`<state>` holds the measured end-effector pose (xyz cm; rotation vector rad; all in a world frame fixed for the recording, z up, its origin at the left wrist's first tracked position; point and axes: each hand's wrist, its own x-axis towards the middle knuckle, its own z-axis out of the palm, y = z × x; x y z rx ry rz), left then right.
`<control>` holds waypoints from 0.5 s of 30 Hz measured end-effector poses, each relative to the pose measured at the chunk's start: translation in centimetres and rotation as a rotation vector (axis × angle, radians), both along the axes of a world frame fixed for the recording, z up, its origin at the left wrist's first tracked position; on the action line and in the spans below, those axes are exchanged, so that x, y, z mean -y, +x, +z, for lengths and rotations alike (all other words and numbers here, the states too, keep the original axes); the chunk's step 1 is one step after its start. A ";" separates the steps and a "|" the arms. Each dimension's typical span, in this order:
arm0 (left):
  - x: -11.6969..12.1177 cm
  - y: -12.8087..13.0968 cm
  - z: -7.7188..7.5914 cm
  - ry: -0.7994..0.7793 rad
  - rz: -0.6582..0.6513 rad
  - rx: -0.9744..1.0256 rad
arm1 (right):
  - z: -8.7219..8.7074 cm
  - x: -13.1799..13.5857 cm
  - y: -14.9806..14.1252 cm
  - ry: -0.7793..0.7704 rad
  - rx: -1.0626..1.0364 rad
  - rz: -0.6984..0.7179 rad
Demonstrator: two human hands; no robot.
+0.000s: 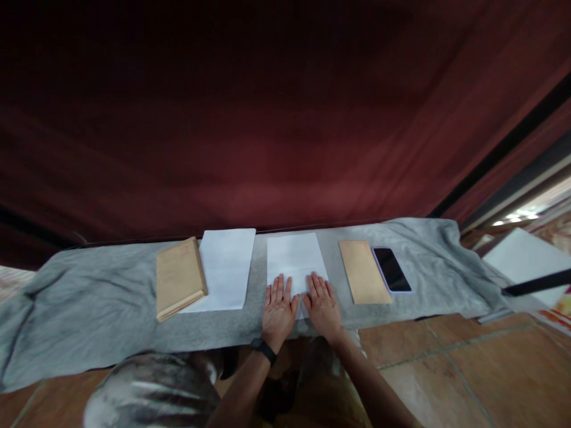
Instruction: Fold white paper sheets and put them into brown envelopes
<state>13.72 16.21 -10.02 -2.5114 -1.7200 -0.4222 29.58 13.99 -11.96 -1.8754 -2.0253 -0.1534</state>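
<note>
A white sheet of paper lies flat on the grey cloth, straight in front of me. My left hand rests palm down on its near left part, fingers stretched out. Beside it, my right hand lies flat on the near right part, fingers also extended. The two thumbs point towards each other, a small gap between them. Both hands cover the lower portion of the sheet. To the right is a single brown envelope, apart from my right hand.
A stack of brown envelopes overlaps a pile of white paper on the left. A phone with a purple edge lies right of the single envelope. Grey cloth covers the narrow surface, with a dark red curtain-like backdrop behind it.
</note>
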 end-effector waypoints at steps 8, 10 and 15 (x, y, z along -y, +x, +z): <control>1.0 -3.4 -0.7 0.043 0.092 0.102 | -1.1 1.1 3.4 0.033 0.009 -0.100; 1.1 -3.7 -0.5 0.057 0.118 0.116 | -1.0 1.1 3.1 0.039 -0.008 -0.132; -0.2 -0.8 0.7 0.039 0.051 0.147 | 0.7 -0.9 -0.1 0.006 -0.074 -0.045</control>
